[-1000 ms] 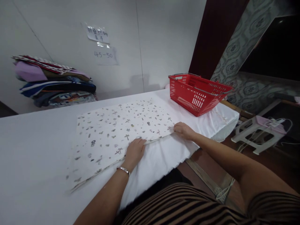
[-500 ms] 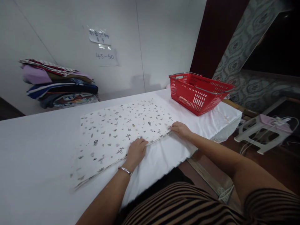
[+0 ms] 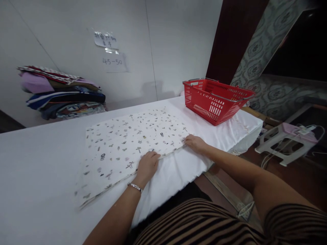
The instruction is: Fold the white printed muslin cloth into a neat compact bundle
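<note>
A white cloth (image 3: 120,143) printed with small palm trees, flamingos and other motifs lies flat on the table, its layers showing along the near edge. My left hand (image 3: 148,163), with a bracelet at the wrist, has its fingers closed on the middle of that near edge. At the cloth's near right corner, my right hand (image 3: 195,143) pinches the edge between thumb and fingers. The thumbs and the underside of the grip are partly hidden.
A white-covered table (image 3: 38,163) carries a red basket (image 3: 217,105) at its far right. Behind its far left edge rises a stack of folded fabrics (image 3: 63,92). Paper signs (image 3: 114,62) hang on the wall. A plastic stool (image 3: 291,139) with cables stands at the right.
Both hands keep their places on the cloth's near edge, and the cloth lies as before. Only the camera view has shifted slightly.
</note>
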Available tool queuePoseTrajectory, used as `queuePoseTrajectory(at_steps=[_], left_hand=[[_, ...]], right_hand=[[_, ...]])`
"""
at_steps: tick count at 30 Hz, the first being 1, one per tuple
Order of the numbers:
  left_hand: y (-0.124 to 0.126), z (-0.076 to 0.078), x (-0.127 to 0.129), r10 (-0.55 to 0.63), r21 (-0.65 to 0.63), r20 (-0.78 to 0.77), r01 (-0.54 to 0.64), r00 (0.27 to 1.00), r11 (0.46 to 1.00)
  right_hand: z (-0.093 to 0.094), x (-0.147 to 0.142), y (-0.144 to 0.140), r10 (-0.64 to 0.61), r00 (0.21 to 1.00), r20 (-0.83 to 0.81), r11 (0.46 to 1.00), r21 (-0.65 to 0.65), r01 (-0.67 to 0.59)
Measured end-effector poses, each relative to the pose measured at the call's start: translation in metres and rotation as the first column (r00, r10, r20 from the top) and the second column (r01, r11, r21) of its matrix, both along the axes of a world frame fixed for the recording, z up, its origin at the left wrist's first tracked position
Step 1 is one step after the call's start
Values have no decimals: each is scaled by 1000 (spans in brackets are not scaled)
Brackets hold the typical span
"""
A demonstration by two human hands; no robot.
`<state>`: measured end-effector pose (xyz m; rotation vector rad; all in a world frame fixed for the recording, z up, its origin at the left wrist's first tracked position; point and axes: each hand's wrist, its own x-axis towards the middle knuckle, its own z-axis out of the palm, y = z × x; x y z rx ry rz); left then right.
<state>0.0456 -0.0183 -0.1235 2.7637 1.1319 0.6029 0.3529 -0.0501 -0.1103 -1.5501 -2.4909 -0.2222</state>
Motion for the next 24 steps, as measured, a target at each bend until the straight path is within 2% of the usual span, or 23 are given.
queuePoseTrajectory(at_steps=[4,9,15,24], left_hand=[[1,-2,0,-4,29,7,4,1000,1000],[1,-5,0,-4,40,16,3,1000,999],[0,0,1,-25,42,-25,26,999,999],[0,13,12,34,-78,-33,-36,999,996]], right_hand=[[4,2,0,50,998,25,998,-25,-49],[4,-3,2,97,995,22,994,43,-98],[4,-16,7,165,986,33,985,50,-167],[-3,-17,12,176,984,30,981,74,-178]])
